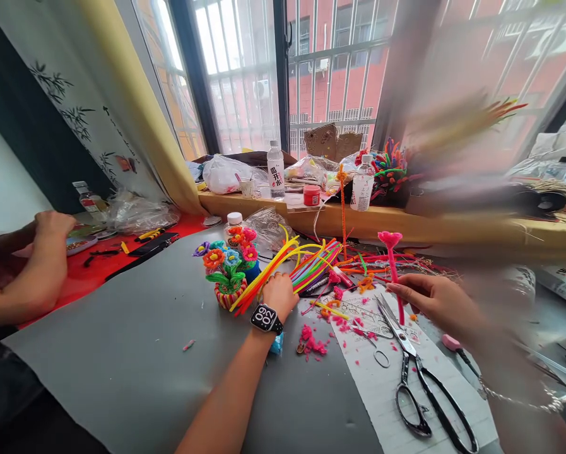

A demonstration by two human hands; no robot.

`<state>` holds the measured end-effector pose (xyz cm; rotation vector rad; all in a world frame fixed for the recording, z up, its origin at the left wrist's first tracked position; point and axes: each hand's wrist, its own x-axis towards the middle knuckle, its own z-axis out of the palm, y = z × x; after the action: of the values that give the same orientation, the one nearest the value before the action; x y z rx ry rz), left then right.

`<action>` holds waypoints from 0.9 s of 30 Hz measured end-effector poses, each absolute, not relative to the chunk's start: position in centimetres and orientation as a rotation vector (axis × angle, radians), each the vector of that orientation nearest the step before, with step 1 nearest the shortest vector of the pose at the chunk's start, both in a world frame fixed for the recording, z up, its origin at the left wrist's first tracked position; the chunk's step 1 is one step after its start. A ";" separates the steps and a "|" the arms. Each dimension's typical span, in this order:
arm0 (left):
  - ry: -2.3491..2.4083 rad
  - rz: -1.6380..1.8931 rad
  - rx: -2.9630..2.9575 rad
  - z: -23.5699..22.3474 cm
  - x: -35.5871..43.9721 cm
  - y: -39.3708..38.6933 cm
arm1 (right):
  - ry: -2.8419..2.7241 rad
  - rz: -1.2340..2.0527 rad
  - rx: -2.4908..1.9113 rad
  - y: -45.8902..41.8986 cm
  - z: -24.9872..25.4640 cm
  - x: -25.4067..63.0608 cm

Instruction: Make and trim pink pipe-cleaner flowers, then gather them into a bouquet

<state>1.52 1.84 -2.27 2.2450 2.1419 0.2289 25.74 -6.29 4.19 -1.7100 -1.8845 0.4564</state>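
My left hand (pixel 279 294), with a smartwatch (pixel 266 318) on the wrist, is closed around a bundle of coloured pipe cleaners (pixel 306 260) that fans out across the grey mat (pixel 135 353). My right hand (pixel 429 299) pinches a pink pipe-cleaner stem (pixel 393 265) that stands upright with a heart-shaped top. Just left of my left hand sits a small pot of pipe-cleaner flowers (pixel 228 268). Black-handled scissors (pixel 418 372) lie on a white paper sheet (pixel 396 384) below my right hand.
Pink trimmings (pixel 313 343) lie scattered on the mat and paper. Another person's hands (pixel 46 252) work over a red cloth at the left. The wooden windowsill (pixel 406 224) holds water bottles (pixel 276 170), bags, a red jar and more pipe-cleaner crafts. The right side is motion-blurred.
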 end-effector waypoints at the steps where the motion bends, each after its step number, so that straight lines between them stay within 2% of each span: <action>1: 2.134 0.233 2.241 -2.2 1.5 1.9 | -1.887 0.455 -1.715 -6.3 4.2 25.7; 8: 2.033 0.472 2.163 -1.6 0.9 2.2 | -1.893 0.445 -1.710 -6.3 4.1 25.7; 15: 1.674 0.819 1.883 -0.8 -0.6 3.2 | -1.868 0.471 -1.731 -6.0 3.6 26.3; 27: 1.353 1.145 1.484 -0.3 -1.5 2.9 | -1.830 0.494 -1.769 -5.8 3.5 26.5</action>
<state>-1.50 2.94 -0.35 1.4842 1.3530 1.1446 26.54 -5.83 3.50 -1.7691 -1.8303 0.4941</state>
